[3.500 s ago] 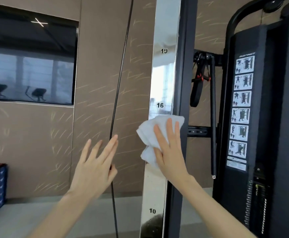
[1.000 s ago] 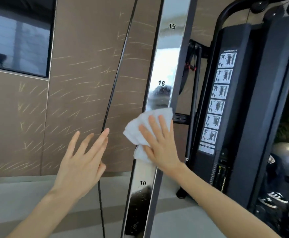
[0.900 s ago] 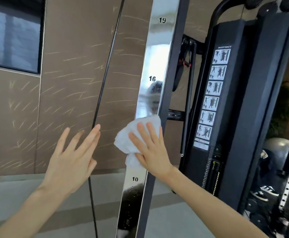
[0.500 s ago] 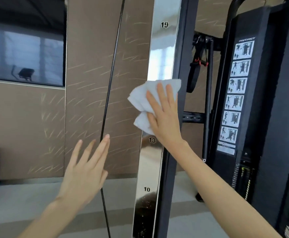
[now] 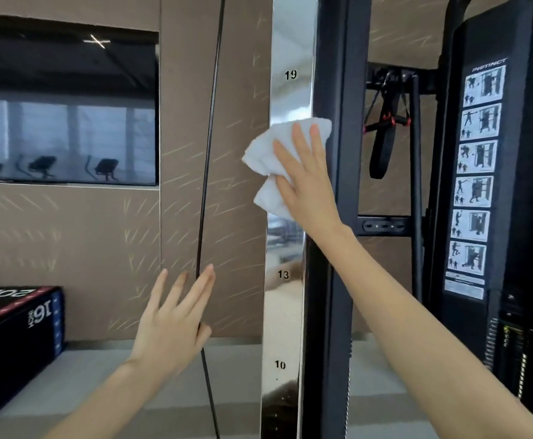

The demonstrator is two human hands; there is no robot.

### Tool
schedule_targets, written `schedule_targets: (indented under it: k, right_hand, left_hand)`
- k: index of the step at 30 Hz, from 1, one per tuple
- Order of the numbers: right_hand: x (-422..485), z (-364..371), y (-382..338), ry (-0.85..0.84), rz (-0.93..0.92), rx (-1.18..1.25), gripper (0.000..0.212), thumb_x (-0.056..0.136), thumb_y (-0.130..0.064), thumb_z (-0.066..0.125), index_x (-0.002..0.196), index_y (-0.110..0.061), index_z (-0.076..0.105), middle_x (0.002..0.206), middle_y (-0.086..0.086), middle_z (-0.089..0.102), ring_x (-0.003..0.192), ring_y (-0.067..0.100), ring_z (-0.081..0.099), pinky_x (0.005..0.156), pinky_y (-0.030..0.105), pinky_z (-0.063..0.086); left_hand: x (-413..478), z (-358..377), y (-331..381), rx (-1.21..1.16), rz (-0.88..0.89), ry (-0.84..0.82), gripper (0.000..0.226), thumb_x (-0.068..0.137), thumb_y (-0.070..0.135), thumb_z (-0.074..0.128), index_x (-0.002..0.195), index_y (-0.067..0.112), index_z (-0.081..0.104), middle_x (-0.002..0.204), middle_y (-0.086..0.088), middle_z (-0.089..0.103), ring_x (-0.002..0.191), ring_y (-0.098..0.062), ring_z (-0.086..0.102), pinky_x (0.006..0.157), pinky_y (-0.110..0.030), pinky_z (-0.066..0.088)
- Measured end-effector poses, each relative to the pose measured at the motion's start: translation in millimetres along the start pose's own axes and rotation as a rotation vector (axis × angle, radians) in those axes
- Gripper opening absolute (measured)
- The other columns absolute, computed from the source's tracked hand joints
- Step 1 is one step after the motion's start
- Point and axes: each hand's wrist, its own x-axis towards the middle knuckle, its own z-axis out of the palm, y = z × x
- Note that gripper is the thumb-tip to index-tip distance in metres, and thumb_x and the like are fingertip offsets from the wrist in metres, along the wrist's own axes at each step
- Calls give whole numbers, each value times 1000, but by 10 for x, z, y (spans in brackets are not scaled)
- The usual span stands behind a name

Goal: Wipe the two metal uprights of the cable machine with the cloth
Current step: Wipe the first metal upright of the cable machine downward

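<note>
A shiny chrome upright (image 5: pixel 285 312) with black numbers 19, 13 and 10 runs top to bottom in the middle. My right hand (image 5: pixel 306 182) presses a crumpled white cloth (image 5: pixel 268 156) flat against it, between the marks 19 and 13, fingers pointing up. My left hand (image 5: pixel 173 324) is raised with fingers spread, holding nothing, next to a thin black cable (image 5: pixel 208 153) left of the upright. Only this one chrome upright shows.
A black frame post (image 5: pixel 338 248) stands right behind the chrome upright. The black weight stack housing with an exercise chart (image 5: pixel 477 160) is at the right. A strap handle (image 5: pixel 385 134) hangs between them. A black plyo box (image 5: pixel 15 337) sits at the lower left; a dark screen (image 5: pixel 65 106) hangs on the wall.
My right hand has slid the cloth up the chrome upright, from below mark 16 to above mark 13. The left hand stayed open beside the cable.
</note>
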Motion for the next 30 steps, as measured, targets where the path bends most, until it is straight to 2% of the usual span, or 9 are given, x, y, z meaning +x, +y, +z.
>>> schedule_targets:
  k: [3,6,9,12,16,22,24,27,30]
  right_hand:
    - [-681,59,-129,-66,15,68,48,98,-21,34,145,-14,32,157,14,12,145,33,-3,116,49,6]
    - [-1076,64,-183,-128,-46,106,47,99,-24,31,145,-20,27,157,6,5,145,27,-10,114,49,7]
    - [-638,-29,-70,-131,-57,86,48,95,-23,35,141,-13,38,155,14,17,144,29,-4,112,55,19]
    - [235,-117,149,-80,-102,2,46,89,-21,39,128,-1,53,143,30,35,135,53,21,101,65,33]
    - [826,-139,218,0,-70,-10,41,90,-17,43,125,-1,57,144,29,35,134,55,20,104,63,30]
    - [-742,52,-71,-51,4,191,51,92,-4,52,141,-15,40,158,10,6,145,36,-5,117,34,-3]
    - [-1512,103,-254,-119,19,200,52,96,-13,44,145,-23,28,159,-1,-7,145,32,-9,116,42,-2]
    - [-2407,144,-458,-215,19,153,50,103,-32,24,151,-31,10,159,1,-10,145,32,-11,108,54,8]
    - [-2543,122,-467,-240,64,234,50,103,-38,22,151,-35,9,160,-1,-8,145,31,-9,116,39,9]
  left_hand:
    - [9,-36,25,1,-4,-77,69,82,33,36,142,0,44,152,-11,38,113,-42,60,112,-61,24]
    - [169,-126,13,32,11,-101,73,80,40,37,141,0,45,148,-11,46,113,-41,57,114,-60,21]
    - [468,-332,-21,47,9,-61,73,82,41,36,139,-1,51,145,-13,51,116,-41,58,113,-60,22]
    - [756,-514,-37,45,-24,-6,70,85,39,35,140,-1,50,147,-13,48,119,-41,56,114,-60,20]
    - [786,-527,-53,38,-72,28,66,87,35,38,139,-2,50,149,-13,46,121,-41,56,115,-58,18]
    - [387,-280,54,50,-28,-24,65,88,38,38,135,-3,55,148,-13,48,118,-40,59,113,-59,24]
    - [265,-200,122,59,-6,-41,66,88,40,38,136,-3,55,148,-14,48,117,-40,59,112,-60,25]
    - [104,-118,210,52,9,-86,67,88,41,37,138,-2,53,149,-14,47,117,-40,59,111,-60,26]
    - [-29,-57,273,50,20,-117,66,89,40,37,138,-2,52,150,-14,45,117,-40,59,111,-60,26]
